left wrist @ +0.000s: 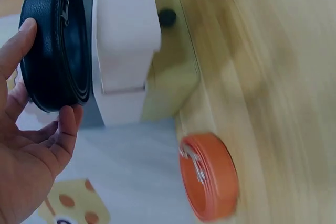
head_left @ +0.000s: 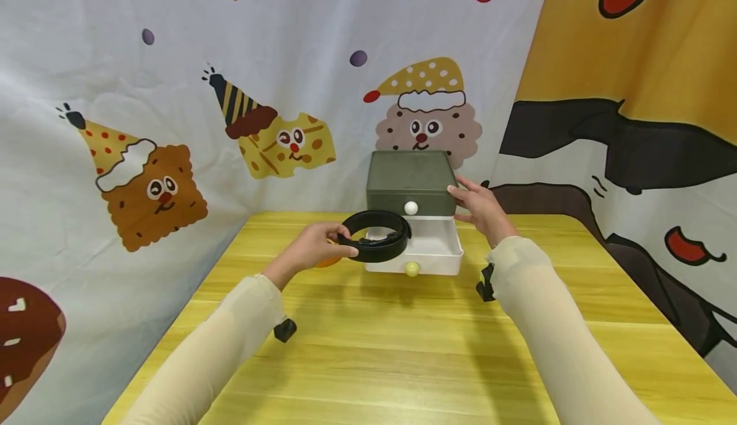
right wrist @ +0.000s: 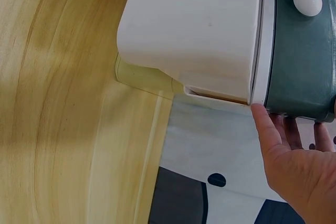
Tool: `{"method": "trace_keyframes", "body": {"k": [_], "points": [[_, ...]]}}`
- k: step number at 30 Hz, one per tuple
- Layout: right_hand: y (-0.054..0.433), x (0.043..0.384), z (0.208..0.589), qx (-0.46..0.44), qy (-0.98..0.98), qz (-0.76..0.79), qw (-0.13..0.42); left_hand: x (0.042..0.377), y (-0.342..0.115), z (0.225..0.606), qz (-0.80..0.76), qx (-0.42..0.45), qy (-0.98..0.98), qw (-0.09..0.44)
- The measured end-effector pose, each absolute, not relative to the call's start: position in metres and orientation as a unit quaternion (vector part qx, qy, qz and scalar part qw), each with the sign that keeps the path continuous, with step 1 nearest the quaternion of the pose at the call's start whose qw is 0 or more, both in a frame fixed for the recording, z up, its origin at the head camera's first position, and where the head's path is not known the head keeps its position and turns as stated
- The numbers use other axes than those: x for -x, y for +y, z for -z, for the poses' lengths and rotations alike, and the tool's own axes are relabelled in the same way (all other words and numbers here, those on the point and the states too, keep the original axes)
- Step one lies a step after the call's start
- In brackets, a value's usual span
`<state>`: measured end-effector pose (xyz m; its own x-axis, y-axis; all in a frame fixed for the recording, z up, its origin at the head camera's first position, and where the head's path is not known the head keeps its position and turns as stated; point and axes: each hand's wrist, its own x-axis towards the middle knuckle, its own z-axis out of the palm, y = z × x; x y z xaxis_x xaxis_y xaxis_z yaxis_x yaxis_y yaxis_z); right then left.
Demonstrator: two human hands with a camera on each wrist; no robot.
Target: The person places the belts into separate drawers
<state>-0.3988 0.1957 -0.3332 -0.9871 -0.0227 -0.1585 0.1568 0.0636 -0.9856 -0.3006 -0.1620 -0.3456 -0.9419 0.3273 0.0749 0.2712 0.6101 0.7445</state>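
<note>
In the head view my left hand (head_left: 315, 244) pinches a coiled black belt (head_left: 382, 253) by its left side. The belt hangs in front of a small chest of drawers, overlapping the pulled-out white drawer (head_left: 443, 265) in this view. In the left wrist view, the thumb lies on the outer face of the black coil and fingertips are at its edge. My right hand (head_left: 483, 208) rests on the right side of the chest, by its dark green top drawer (head_left: 426, 204). Its fingers are extended along that side in the right wrist view.
An orange coiled belt (left wrist: 223, 177) stands on the wooden table (head_left: 357, 348) left of the chest, mostly behind my left hand in the head view. Below the white drawer is a pale yellow drawer (left wrist: 168, 77) with a black knob. A printed curtain (head_left: 311, 28) hangs behind.
</note>
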Motion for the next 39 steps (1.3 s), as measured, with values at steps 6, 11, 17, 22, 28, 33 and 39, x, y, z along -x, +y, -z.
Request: {"method": "trace_keyframes", "body": {"k": [6, 11, 17, 22, 28, 33, 39], "points": [[0.196, 0.397, 0.332, -0.042, 0.726, 0.683, 0.071, 0.311, -0.130, 0.343, -0.434, -0.185, 0.878, 0.080], [0.196, 0.397, 0.331, -0.038, 0.729, 0.680, 0.072, 0.320, -0.112, 0.342, -0.433, -0.182, 0.878, 0.093], [0.196, 0.397, 0.332, -0.043, 0.728, 0.681, 0.069, 0.332, -0.096, 0.340, -0.394, -0.178, 0.896, 0.101], [0.196, 0.397, 0.333, -0.043, 0.726, 0.682, 0.069, 0.337, -0.087, 0.339, -0.364, -0.198, 0.904, 0.110], [0.197, 0.399, 0.334, -0.044, 0.723, 0.686, 0.075, 0.342, -0.079, 0.342, -0.353, -0.177, 0.912, 0.112], [0.196, 0.399, 0.333, -0.045, 0.727, 0.681, 0.071, 0.347, -0.072, 0.349, -0.300, -0.172, 0.935, 0.083], [0.196, 0.399, 0.333, -0.045, 0.732, 0.677, 0.067, 0.344, -0.069, 0.356, -0.273, -0.174, 0.946, 0.028]]}}
